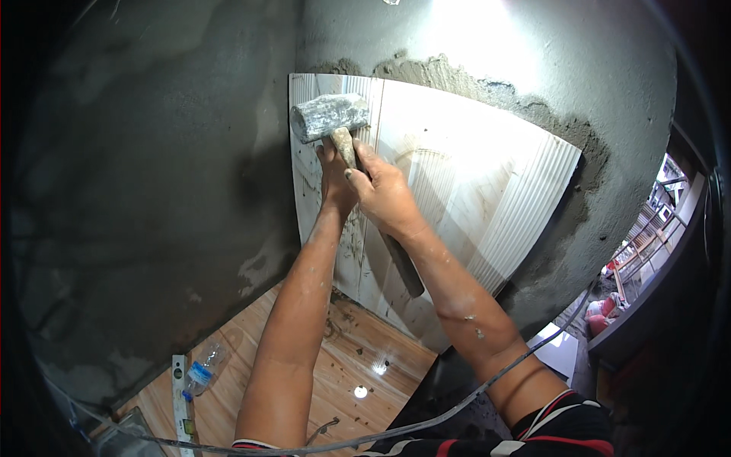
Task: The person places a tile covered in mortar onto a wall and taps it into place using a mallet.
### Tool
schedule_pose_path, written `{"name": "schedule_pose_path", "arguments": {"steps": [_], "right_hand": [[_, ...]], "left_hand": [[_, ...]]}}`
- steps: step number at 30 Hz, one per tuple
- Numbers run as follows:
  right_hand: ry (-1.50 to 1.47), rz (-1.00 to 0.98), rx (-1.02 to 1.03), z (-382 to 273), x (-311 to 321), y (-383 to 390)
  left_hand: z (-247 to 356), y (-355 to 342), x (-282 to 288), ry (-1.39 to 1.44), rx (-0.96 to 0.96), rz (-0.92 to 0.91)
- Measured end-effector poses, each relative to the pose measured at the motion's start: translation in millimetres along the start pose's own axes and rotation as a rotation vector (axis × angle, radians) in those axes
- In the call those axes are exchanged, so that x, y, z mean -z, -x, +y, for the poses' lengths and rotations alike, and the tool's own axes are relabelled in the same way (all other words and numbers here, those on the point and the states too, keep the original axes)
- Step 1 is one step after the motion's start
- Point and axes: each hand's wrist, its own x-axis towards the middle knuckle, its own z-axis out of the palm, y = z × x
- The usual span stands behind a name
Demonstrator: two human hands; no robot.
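My right hand [384,190] is wrapped round the handle of a mallet with a pale, mortar-smeared head [327,116], held over a white marble-look tile with ribbed bands [449,198] on the wall. My left hand [333,179] rests on that tile just beneath the mallet head, fingers pointing up and partly hidden by it. Rough grey mortar [445,72] shows along the tile's upper and right edges.
A grey wall [167,183] stands left. Below, a wood-look tiled surface [251,320] holds a spirit level [181,404] and plastic bottle [205,365]. A cable [426,433] crosses the lower view. An opening [647,244] at right shows clutter; a white board [554,350] lies near it.
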Motion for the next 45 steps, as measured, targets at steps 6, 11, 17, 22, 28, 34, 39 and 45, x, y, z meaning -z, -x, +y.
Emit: {"name": "schedule_pose_path", "arguments": {"steps": [6,11,17,22,28,34,39,45], "right_hand": [[0.023,-0.005,0.029,1,3,2],[-0.062,-0.001,0.007,-10,4,0],[-0.032,-0.024,-0.037,-12,0,4],[-0.205,0.017,-0.066,-13,12,73],[-0.123,-0.162,-0.449,30,31,250],[-0.145,-0.465,-0.649,63,-13,382],[-0.047,-0.505,-0.650,92,-1,403],[-0.082,-0.501,-0.654,104,-9,399]], "left_hand": [[16,-1,9,-0.184,-0.096,-0.061],[19,10,6,-0.021,-0.045,0.012],[-17,-7,23,-0.093,-0.100,-0.205],[-30,3,64,-0.062,0.155,-0.457],[-80,115,58,-0.104,0.772,-0.181],[-202,312,110,-0.769,0.630,-0.828],[-128,331,20,-0.896,0.629,-0.863],[-127,331,28,-0.729,0.554,-0.817]]}}
